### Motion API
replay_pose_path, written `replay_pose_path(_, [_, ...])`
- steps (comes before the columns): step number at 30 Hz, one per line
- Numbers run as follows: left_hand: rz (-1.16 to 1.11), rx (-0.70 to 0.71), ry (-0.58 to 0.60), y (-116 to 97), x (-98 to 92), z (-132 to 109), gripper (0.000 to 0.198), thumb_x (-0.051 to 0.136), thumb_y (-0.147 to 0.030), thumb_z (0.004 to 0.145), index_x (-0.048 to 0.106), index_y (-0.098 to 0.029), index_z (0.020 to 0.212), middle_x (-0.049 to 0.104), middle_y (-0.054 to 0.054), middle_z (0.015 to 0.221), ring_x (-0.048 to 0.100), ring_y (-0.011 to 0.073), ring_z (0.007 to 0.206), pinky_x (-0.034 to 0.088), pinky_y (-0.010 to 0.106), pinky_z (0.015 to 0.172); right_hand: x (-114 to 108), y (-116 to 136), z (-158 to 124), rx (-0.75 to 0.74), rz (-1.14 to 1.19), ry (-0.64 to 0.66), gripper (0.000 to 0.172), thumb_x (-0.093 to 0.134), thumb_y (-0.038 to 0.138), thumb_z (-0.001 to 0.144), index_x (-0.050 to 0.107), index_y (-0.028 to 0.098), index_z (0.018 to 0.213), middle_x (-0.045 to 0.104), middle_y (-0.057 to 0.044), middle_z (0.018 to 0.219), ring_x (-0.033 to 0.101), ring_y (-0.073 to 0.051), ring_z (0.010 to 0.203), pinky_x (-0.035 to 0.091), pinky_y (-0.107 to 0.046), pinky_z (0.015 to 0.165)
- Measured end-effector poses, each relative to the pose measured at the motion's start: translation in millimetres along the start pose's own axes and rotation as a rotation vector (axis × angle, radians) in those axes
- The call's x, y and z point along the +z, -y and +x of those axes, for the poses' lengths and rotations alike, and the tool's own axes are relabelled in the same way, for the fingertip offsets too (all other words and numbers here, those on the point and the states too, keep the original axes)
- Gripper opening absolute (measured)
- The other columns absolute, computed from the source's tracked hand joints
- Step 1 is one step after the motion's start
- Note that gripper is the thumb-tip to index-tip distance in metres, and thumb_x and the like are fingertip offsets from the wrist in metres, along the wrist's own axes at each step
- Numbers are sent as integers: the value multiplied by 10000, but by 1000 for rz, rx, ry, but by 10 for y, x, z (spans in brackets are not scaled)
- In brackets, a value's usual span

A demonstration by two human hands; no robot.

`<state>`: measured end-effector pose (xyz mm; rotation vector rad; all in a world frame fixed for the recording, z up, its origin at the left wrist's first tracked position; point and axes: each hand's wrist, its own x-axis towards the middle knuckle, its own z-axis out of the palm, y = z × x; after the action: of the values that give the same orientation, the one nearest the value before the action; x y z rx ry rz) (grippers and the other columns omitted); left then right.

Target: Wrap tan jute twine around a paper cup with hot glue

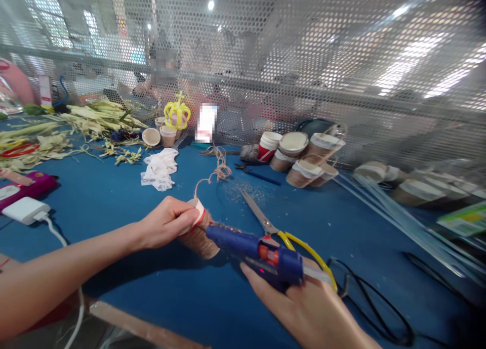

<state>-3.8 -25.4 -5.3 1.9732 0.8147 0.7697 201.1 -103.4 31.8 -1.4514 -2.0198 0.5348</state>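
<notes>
My left hand (170, 220) grips the rim of a paper cup (203, 243) wrapped in brown twine, its upper band still white and red. The cup tilts over the table. In my right hand (299, 298) is a blue hot glue gun (250, 250), its small red light lit and a clear glue stick showing at the back. The nozzle meets the cup's twine-wrapped side. From the cup's rim a loose strand of twine (220, 171) runs back across the table. Scissors (266, 220) with yellow handles lie open just behind the glue gun.
Twine-wrapped cups (304, 172) stand at the back right, near clear glue sticks (402, 227). A black cord (374, 301) loops at right. Dried husks (102, 119), a white cloth (159, 168) and a white charger (26, 210) lie left. A perforated metal screen (243, 60) borders the blue table.
</notes>
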Motion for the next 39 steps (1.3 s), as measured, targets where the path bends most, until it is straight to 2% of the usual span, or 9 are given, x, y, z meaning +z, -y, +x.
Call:
replay_pose_path(5, [-51,-21,25,-11,12,-2,409,301,-262,869,650,-90,745,559,14,597,444,81,515,372,166,480,48,-48,-45,32,22,70,152,465,213,769,589,212,681,592,8,556,551,-128,492,420,-200,410])
replay_pose_path(7, [-25,1,2,7,8,-3,390,318,-261,860,622,-92,684,498,-11,545,392,69,484,338,157,451,21,-55,-32,39,6,49,146,472,220,759,599,212,687,585,6,544,557,-135,507,431,-209,436])
replay_pose_path(10, [58,53,-31,34,-3,0,393,334,-253,841,470,-117,499,352,-47,475,292,55,448,256,155,410,-40,-63,5,47,-33,17,120,510,241,725,620,216,685,538,19,470,546,-142,489,442,-225,470])
replay_pose_path(13, [109,89,-28,45,-12,3,383,321,-239,834,362,-143,465,298,-54,464,269,55,440,233,163,406,-65,-72,39,65,-56,3,179,480,254,741,603,207,619,536,12,475,523,-135,458,435,-235,464])
replay_pose_path(18, [141,131,-19,41,-14,3,370,309,-236,831,377,-144,480,309,-48,460,282,61,441,245,174,415,-51,-67,89,103,-59,-22,180,478,265,742,586,202,613,541,14,481,503,-129,428,420,-231,432])
replay_pose_path(23, [157,155,-23,45,-18,-2,360,307,-223,825,358,-151,475,307,-47,454,284,62,434,247,179,415,-65,-56,101,98,-43,20,162,473,255,745,593,203,649,559,17,508,507,-121,446,424,-217,447])
replay_pose_path(31, [145,185,-5,65,-31,-5,360,312,-217,832,337,-158,477,329,-47,452,290,61,433,249,178,415,-74,-57,44,123,-29,48,152,508,287,741,582,205,635,477,58,393,478,-116,381,423,-223,438])
replay_pose_path(34, [148,213,5,69,-37,-15,353,317,-192,829,311,-163,476,310,-52,451,278,59,429,245,182,419,-92,-26,89,177,48,55,134,500,273,738,593,202,672,498,48,415,481,-114,370,414,-215,400])
replay_pose_path(39, [144,242,16,71,-47,-19,340,312,-179,822,294,-170,483,300,-48,460,274,65,435,248,193,428,-58,-27,90,302,120,61,118,502,282,749,571,187,732,447,72,361,441,-103,294,385,-202,332])
